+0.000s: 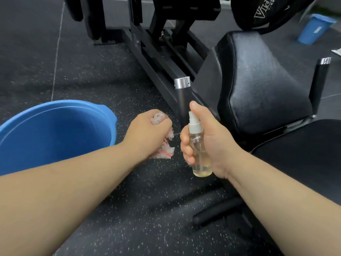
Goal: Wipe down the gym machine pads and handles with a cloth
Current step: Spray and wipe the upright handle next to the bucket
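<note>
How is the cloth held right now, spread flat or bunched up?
Bunched up. The left hand grips the cloth in a fist, with crumpled ends sticking out above and below the fingers.

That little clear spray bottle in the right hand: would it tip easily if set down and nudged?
Probably: the spray bottle is tall and narrow, so a nudge could topple it, and its round body might roll. It looks light, seemingly only partly filled, with liquid showing near the bottom. Its smooth clear wall may be slippery when wet.
</note>
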`<action>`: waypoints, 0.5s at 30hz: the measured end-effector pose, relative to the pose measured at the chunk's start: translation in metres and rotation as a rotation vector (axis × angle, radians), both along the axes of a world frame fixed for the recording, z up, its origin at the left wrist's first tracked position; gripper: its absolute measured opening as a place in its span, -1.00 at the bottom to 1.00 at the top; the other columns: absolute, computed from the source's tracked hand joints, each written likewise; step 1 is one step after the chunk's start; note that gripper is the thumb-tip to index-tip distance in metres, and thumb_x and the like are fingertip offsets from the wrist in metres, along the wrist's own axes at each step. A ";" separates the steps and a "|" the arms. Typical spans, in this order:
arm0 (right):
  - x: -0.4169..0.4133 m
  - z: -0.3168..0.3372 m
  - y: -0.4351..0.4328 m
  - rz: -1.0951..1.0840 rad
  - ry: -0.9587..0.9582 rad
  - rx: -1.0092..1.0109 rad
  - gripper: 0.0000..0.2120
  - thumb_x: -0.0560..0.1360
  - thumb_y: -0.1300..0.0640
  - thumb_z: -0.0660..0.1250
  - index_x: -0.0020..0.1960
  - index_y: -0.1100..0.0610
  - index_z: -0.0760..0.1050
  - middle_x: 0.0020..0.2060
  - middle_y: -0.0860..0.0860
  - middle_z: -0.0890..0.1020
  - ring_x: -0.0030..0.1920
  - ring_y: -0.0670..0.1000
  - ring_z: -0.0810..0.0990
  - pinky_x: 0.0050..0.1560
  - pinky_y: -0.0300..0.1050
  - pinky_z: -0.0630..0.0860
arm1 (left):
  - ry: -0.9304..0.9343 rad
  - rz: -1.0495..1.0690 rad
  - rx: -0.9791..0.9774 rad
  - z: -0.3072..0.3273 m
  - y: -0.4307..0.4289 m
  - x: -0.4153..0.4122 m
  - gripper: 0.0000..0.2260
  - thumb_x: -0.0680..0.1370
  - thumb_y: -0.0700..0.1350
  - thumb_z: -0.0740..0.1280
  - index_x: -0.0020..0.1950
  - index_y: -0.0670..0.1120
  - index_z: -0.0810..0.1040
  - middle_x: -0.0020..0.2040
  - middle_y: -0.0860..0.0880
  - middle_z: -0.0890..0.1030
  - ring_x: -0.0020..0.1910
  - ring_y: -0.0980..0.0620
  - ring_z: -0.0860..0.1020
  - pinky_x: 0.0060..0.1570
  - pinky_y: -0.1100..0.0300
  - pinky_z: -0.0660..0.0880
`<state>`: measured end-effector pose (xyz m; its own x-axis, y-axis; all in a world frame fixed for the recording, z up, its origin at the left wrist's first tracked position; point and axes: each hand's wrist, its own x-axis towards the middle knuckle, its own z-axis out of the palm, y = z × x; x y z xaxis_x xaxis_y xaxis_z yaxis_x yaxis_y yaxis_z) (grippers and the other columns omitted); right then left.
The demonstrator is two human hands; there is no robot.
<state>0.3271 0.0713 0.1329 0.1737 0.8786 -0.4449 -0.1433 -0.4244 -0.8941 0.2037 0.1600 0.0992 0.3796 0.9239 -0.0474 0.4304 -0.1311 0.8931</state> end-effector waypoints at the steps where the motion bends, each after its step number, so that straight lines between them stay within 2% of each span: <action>1: -0.002 -0.001 0.000 0.010 -0.012 -0.002 -0.40 0.49 -0.33 0.19 -0.44 0.16 0.42 -0.53 0.08 0.43 -0.52 0.05 0.37 -0.40 -0.17 0.40 | 0.001 -0.002 -0.001 0.000 0.000 -0.001 -0.87 0.53 -0.08 0.28 -0.10 0.05 0.63 -0.19 0.11 0.64 -0.13 0.17 0.57 -0.11 0.27 0.46; 4: -0.007 -0.010 -0.003 -0.036 -0.041 -0.018 -0.43 0.53 -0.25 0.17 -0.45 0.16 0.41 -0.54 0.08 0.43 -0.53 0.04 0.36 -0.42 -0.18 0.39 | 0.020 0.003 -0.016 -0.002 0.000 -0.004 -0.87 0.52 -0.07 0.29 -0.11 0.06 0.63 -0.19 0.10 0.65 -0.13 0.13 0.58 -0.09 0.23 0.48; 8: -0.009 -0.027 -0.018 -0.036 -0.024 -0.108 -0.40 0.51 -0.32 0.17 -0.44 0.15 0.42 -0.52 0.08 0.44 -0.52 0.04 0.38 -0.41 -0.18 0.41 | 0.079 -0.022 -0.061 -0.008 -0.006 -0.009 -0.88 0.50 -0.07 0.30 -0.11 0.02 0.64 -0.20 0.05 0.66 -0.13 0.07 0.60 -0.06 0.15 0.52; 10: -0.009 -0.037 -0.027 -0.020 -0.046 -0.151 -0.41 0.52 -0.28 0.15 -0.45 0.15 0.41 -0.53 0.08 0.44 -0.52 0.03 0.38 -0.41 -0.18 0.41 | 0.111 -0.053 -0.074 -0.011 -0.011 -0.010 -0.88 0.50 -0.06 0.30 -0.11 0.00 0.63 -0.20 0.03 0.66 -0.12 0.02 0.60 -0.04 0.09 0.53; 12: -0.008 -0.045 -0.035 -0.029 -0.059 -0.190 -0.43 0.55 -0.24 0.14 -0.45 0.15 0.41 -0.52 0.09 0.44 -0.51 0.03 0.38 -0.40 -0.18 0.41 | 0.143 -0.082 -0.080 -0.014 -0.015 -0.011 -0.88 0.50 -0.06 0.29 -0.11 -0.01 0.63 -0.20 0.03 0.66 -0.12 0.02 0.60 -0.05 0.11 0.52; 15: -0.003 -0.054 -0.047 -0.095 -0.043 -0.252 -0.41 0.54 -0.28 0.16 -0.43 0.16 0.43 -0.50 0.09 0.45 -0.50 0.04 0.39 -0.36 -0.16 0.42 | 0.178 -0.120 -0.091 -0.018 -0.019 -0.010 -0.88 0.49 -0.05 0.30 -0.12 0.02 0.63 -0.19 0.05 0.67 -0.14 0.07 0.60 -0.08 0.18 0.51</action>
<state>0.3242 0.0239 0.0791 0.2737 0.7201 -0.6376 -0.1571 -0.6206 -0.7682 0.1937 0.1408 0.0810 0.4644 0.8617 -0.2043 0.5688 -0.1134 0.8146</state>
